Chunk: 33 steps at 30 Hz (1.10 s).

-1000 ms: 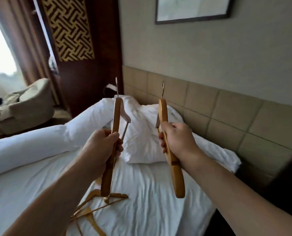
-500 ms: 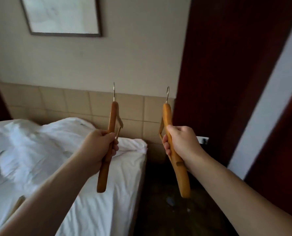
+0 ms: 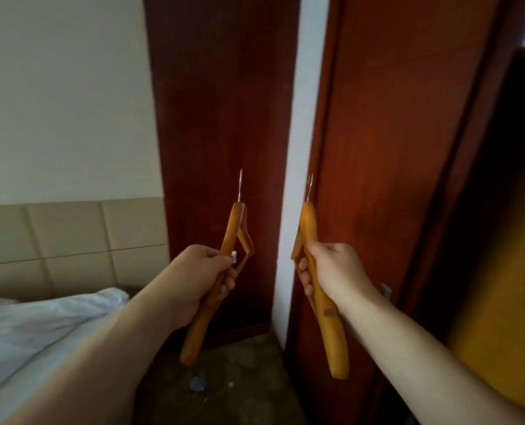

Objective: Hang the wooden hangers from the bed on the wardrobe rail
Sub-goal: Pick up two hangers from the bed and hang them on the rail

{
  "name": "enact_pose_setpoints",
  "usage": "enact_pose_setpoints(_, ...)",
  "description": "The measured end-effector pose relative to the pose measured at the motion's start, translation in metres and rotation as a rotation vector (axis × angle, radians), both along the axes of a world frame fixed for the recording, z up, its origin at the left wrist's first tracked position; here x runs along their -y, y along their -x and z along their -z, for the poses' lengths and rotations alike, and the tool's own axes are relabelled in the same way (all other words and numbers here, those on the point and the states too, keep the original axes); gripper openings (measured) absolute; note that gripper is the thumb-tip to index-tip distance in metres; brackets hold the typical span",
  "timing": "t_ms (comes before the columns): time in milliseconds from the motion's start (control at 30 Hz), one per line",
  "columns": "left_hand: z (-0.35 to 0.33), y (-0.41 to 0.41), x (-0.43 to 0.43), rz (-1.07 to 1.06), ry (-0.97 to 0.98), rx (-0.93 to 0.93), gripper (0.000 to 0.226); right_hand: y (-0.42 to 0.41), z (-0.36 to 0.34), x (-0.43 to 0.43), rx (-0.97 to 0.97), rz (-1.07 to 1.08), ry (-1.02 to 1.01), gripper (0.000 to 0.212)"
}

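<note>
Red-brown panels (image 3: 224,118) beyond hangers (image 3: 230,240)

Left hand (image 3: 198,277): grips wooden hanger (image 3: 221,273), hook up | right hand (image 3: 331,271): grips second hanger (image 3: 331,332) | background: red-brown wood panels (image 3: 224,118)

Red-brown panels (image 3: 218,118); cream wall (image 3: 65,102); perhaps carpet (image 3: 233,378).

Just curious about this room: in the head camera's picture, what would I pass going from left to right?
White bedding → left hand gripping a wooden hanger → white wall strip → right hand gripping another wooden hanger → reddish-brown wooden panel.
</note>
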<state>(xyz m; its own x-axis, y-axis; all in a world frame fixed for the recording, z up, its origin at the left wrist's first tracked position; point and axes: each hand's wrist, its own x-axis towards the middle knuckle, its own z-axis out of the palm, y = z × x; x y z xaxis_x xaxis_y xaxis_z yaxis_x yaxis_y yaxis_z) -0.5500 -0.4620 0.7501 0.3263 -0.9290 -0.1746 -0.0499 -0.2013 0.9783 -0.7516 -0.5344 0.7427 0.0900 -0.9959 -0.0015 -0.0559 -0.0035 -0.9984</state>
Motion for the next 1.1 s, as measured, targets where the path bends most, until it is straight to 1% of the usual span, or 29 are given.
enact_pose_setpoints(100, -0.007, 0.053, 0.018, 0.107, 0.02, -0.012, 0.024, 0.059, -0.007, -0.006, 0.04, 0.088, 0.005, 0.033)
enact_pose_setpoints(167, -0.009, 0.089, 0.03, 0.183, 0.034, -0.02, 0.022, 0.098, -0.011, -0.012, 0.033, 0.142, 0.011, 0.033)
enact_pose_setpoints(267, -0.009, 0.137, 0.043, 0.309, 0.033, -0.038, 0.026, 0.149, -0.012, -0.021, 0.001, 0.224, 0.016, 0.038)
enact_pose_setpoints(367, -0.01, 0.177, 0.053, 0.433, 0.021, -0.052, 0.021, 0.187, -0.01, -0.029, 0.001, 0.325, 0.006, 0.041)
enact_pose_setpoints(467, -0.012, 0.209, 0.059, 0.57, 0.011, -0.048, 0.027, 0.218, -0.009, -0.038, 0.031, 0.417, -0.003, 0.034)
enact_pose_setpoints(533, -0.014, 0.226, 0.064, 0.656, 0.007, -0.062, 0.03, 0.232, -0.01, -0.043, 0.046, 0.476, -0.017, 0.031)
enact_pose_setpoints(667, -0.018, 0.251, 0.085, 0.782, -0.015, -0.076, 0.025, 0.246, -0.023, -0.053, 0.06, 0.588, -0.038, 0.03)
enact_pose_setpoints(733, -0.023, 0.261, 0.098, 0.816, -0.008, -0.072, 0.024, 0.25, -0.03, -0.053, 0.058, 0.635, -0.036, 0.03)
enact_pose_setpoints(933, -0.05, 0.283, 0.14, 0.9, 0.067, -0.08, 0.02, 0.255, -0.05, -0.033, 0.017, 0.807, -0.021, 0.039)
enact_pose_setpoints(1033, -0.059, 0.297, 0.163, 0.928, 0.106, -0.087, 0.019, 0.259, -0.057, -0.019, 0.039, 0.864, 0.001, 0.038)
enact_pose_setpoints(1100, -0.066, 0.307, 0.178, 0.96, 0.112, -0.081, 0.018, 0.261, -0.06, -0.011, 0.021, 0.902, 0.002, 0.038)
